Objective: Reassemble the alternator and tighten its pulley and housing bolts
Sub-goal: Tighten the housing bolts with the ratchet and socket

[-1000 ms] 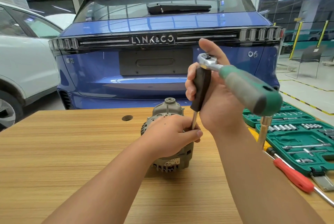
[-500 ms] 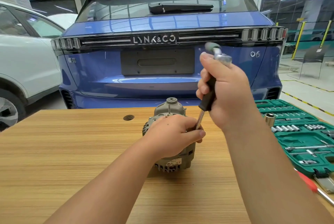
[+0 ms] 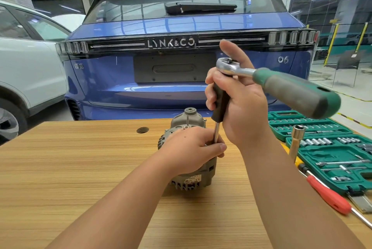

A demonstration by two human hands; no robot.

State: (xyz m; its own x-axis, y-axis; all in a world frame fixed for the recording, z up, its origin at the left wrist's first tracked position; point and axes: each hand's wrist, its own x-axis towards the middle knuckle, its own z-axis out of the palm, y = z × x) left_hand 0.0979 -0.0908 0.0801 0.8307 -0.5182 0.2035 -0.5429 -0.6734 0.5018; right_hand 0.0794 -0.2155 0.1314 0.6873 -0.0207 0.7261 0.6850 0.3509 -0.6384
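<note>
The alternator (image 3: pixel 191 160) is gripped by the left hand (image 3: pixel 190 149); the ratchet (image 3: pixel 261 79) driver is clasped by the right hand (image 3: pixel 239 106). Sockets are held in the open green case (image 3: pixel 330 148).

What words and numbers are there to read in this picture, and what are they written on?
"LYNK&CO": on the black strip across the back of the blue car.
"06": on the car's back, at the right.
Small badge on the car's back, at the left: too blurred to read.
Label on the alternator: too small to read.
</note>
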